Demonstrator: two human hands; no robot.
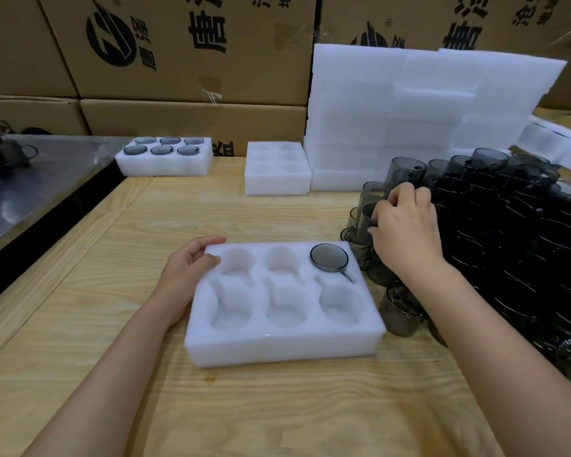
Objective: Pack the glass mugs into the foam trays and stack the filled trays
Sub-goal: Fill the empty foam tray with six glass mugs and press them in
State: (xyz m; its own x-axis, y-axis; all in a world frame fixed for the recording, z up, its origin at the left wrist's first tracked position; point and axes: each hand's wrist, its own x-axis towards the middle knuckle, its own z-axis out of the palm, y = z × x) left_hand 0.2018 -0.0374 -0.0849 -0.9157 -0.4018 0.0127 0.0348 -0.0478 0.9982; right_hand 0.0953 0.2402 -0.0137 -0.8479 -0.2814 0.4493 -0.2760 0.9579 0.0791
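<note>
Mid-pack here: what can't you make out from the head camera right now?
Head view:
1. Right hand: its own back hides the fingertips, so whether it grips anything is unclear.
2. Mug pile: cut by the right edge, and the dark glass merges; uncountable.
3. Dark objects far left: blurred, cut by the edge.

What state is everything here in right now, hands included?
Near foam tray: one pocket filled, five empty.
Packed mug: seated in far-right pocket.
Far tray: full, six mugs.
Middle trays: stacked, top one empty.
Loose mugs: unpacked, heaped right.
Left hand: holds near tray's corner.
Right hand: grips an edge mug.
</note>
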